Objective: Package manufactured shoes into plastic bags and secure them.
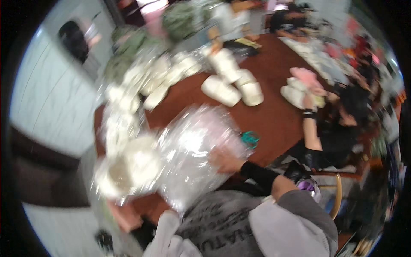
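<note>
A large crinkled clear plastic bag (pixel 195 143) spreads over the near part of the table, with something pinkish showing through it. My right hand (pixel 226 159) lies against the bag's right side, its fingers smeared by motion. Left of the bag, a pair of white slippers (pixel 143 165) sits in clear plastic at the table's near left corner. Just below them is my left hand (pixel 125 217), blurred and partly covered, so its grip cannot be made out. A teal tangle of string or band (pixel 250 140) lies beyond my right hand.
Loose white slippers (pixel 220 91) lie mid-table on the brown tabletop (pixel 274 115). More bagged slippers (pixel 156 81) line the left edge. Co-workers sit at the right and far sides; one person's hand (pixel 308 103) touches white slippers and a pink cloth (pixel 306 78). Green sacks (pixel 132 47) stand far left.
</note>
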Motion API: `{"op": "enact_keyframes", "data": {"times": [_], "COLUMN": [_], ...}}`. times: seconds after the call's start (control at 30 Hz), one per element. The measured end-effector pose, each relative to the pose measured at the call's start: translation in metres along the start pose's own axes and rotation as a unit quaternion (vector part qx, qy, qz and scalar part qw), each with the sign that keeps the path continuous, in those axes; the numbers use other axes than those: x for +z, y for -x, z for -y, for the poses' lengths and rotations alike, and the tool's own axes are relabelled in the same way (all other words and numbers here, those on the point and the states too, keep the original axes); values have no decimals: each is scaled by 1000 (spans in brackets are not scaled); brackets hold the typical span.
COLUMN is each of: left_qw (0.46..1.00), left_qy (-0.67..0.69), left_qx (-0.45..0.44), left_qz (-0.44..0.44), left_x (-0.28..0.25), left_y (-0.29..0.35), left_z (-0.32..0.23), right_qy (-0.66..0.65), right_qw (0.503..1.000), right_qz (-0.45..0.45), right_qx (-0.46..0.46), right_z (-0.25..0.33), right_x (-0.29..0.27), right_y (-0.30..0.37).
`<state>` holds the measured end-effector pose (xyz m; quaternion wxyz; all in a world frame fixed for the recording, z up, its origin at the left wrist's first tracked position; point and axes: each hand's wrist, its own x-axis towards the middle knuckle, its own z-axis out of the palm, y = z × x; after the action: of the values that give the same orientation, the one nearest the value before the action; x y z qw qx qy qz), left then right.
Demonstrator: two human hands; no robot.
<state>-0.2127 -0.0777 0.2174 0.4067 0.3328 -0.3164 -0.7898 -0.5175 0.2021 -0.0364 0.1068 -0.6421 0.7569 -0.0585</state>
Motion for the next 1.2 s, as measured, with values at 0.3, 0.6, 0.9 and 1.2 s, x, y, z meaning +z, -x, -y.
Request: {"op": "enact_keyframes", "data": {"times": [0.3,0.6,0.9,1.2], "left_qw": [925,752,598,623], "left_qy": [-122,-569,-771,-746], "left_qx": [-351,328,214,233], "left_qz": [-83,45,55,43], "left_x": [-80,-41,-78,-78], "left_y": [21,-30,-56,-56], "left_z": [165,164,242,238], "right_qy": [-58,-20,-130,-252], "right_qw": [998,1000,983,925], "right_qz": [-25,-13,79,-228], "right_qx": [-1,10,99,169], "right_z": [2,-2,-30,-48], "right_x": [-14,-7,-38,-128], "right_y": [0,2,28,-24]}}
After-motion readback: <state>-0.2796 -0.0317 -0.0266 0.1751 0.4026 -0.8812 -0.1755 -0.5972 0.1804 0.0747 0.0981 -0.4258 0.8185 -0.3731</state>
